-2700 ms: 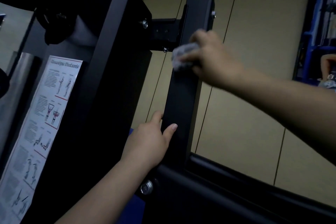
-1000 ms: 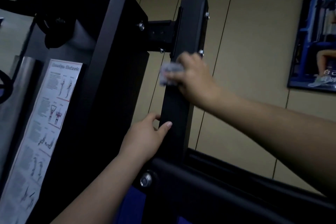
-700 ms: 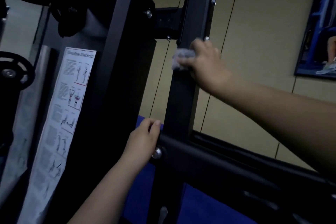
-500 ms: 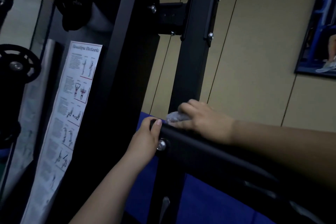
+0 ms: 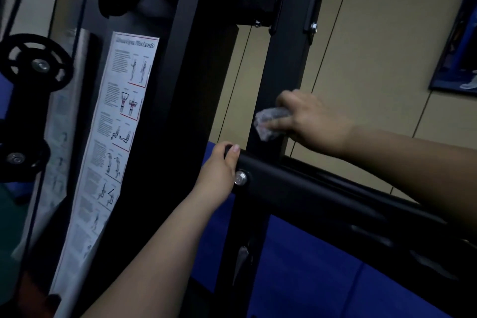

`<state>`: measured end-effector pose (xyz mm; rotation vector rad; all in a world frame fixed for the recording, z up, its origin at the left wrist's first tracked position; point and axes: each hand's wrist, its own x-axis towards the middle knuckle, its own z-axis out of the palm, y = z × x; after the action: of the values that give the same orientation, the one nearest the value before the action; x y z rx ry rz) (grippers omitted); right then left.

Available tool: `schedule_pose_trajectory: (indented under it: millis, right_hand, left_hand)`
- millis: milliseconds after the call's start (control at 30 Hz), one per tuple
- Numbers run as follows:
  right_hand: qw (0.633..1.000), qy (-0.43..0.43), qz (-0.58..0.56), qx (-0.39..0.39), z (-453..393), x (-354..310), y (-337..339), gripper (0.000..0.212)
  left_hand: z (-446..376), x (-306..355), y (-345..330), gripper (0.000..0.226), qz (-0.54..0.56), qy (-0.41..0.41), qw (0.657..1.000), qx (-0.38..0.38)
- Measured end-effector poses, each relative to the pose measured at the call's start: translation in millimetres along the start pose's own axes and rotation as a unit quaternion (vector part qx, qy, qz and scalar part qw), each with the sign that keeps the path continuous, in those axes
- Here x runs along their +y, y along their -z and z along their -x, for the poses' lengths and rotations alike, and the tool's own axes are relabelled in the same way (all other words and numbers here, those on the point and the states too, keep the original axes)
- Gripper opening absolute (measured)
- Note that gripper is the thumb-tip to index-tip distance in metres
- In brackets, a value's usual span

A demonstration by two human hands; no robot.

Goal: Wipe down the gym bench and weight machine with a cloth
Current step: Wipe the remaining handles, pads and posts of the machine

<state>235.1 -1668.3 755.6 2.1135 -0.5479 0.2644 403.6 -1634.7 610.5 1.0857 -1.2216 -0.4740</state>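
Observation:
The black weight machine fills the view, with a tall upright post (image 5: 289,64) right of centre. My right hand (image 5: 312,121) grips a crumpled grey cloth (image 5: 271,121) and presses it against the lower part of that post. My left hand (image 5: 219,175) curls round the end of a black slanted bar (image 5: 322,199), just left of a silver bolt (image 5: 240,178). No bench is in view.
A wide black column (image 5: 185,111) carries a white workout chart (image 5: 111,142). Black pulley wheels (image 5: 38,64) sit at the left. Blue floor mats (image 5: 296,271) lie below. A beige panelled wall (image 5: 382,46) with a framed poster (image 5: 459,59) stands behind.
My right hand wiped the cloth down the post to the bar, then came a little way back up. My left hand shifted from the post to the end of the slanted bar.

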Motion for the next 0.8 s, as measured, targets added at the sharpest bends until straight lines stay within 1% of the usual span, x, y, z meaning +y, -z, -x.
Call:
schedule_pose_trajectory:
  millis: [33, 67, 100, 167, 200, 233, 300, 333, 367, 467, 500, 533, 600, 633, 667, 700, 767, 800]
  right_hand:
    - [1.0, 0.004, -0.005, 0.029, -1, -1, -4, 0.026]
    - [1.0, 0.016, -0.004, 0.023, -2, -1, -5, 0.021]
    - [0.998, 0.057, 0.026, 0.011, 1, -4, -5, 0.018]
    - [0.992, 0.108, -0.019, -0.067, 11, -9, -3, 0.023]
    - [0.991, 0.104, -0.042, -0.075, 14, -6, -3, 0.02]
    - [0.994, 0.085, -0.03, -0.067, 15, -6, 2, 0.019]
    - [0.999, 0.022, -0.022, -0.006, 7, -6, 1, 0.023]
    - [0.999, -0.014, -0.028, 0.019, 2, -11, -2, 0.02]
    - [0.998, -0.026, -0.063, 0.013, -2, -18, -4, 0.016]
    - [0.99, 0.073, -0.036, -0.119, -6, -25, -7, 0.028]
    - [0.981, 0.054, -0.081, -0.171, -5, -24, 1, 0.033]
    - [0.974, 0.05, -0.082, -0.205, -5, -19, 8, 0.034]
    - [0.956, 0.039, -0.072, -0.28, -8, -10, 26, 0.021]
    - [0.95, 0.012, -0.081, -0.302, -9, -7, 35, 0.016]
    - [0.948, -0.026, -0.11, -0.298, -8, -6, 41, 0.013]
    - [0.945, -0.071, -0.16, -0.276, -9, -9, 43, 0.012]
    - [0.957, -0.105, -0.194, -0.188, -12, -24, 31, 0.007]
    - [0.954, -0.122, -0.228, -0.153, -14, -32, 19, 0.011]
  left_hand:
    - [1, 0, 0, 0.034, 0.001, 0.0, 1.0, 0.002]
    - [1, 1, 1, 0.035, 0.0, 0.001, 1.0, 0.003]
    - [2, 2, 1, 0.035, -0.002, 0.003, 1.0, 0.004]
    - [2, 3, 1, 0.035, 0.0, 0.008, 1.0, 0.001]
    - [2, 2, 1, 0.034, 0.004, 0.01, 1.0, -0.001]
    - [2, 2, 0, 0.035, 0.007, 0.011, 1.0, -0.001]
    - [1, 2, 0, 0.035, 0.01, 0.009, 1.0, 0.003]
    - [1, 2, 0, 0.035, 0.007, 0.008, 1.0, 0.004]
    - [1, 2, 0, 0.035, 0.003, 0.007, 1.0, 0.004]
    - [0, 4, 0, 0.035, -0.003, 0.009, 1.0, 0.0]
    - [1, 4, 0, 0.035, -0.002, 0.013, 1.0, -0.001]
    - [1, 4, 0, 0.035, 0.0, 0.016, 1.0, -0.002]
    - [1, 3, 0, 0.036, 0.002, 0.016, 1.0, -0.007]
    - [2, 3, 0, 0.036, 0.004, 0.015, 1.0, -0.007]
    - [1, 2, 0, 0.036, 0.009, 0.014, 1.0, -0.006]
    - [1, 2, 0, 0.037, 0.013, 0.014, 1.0, -0.005]
    - [0, 2, 0, 0.036, 0.012, 0.014, 1.0, -0.004]
    - [0, 2, 0, 0.035, 0.008, 0.013, 1.0, -0.004]
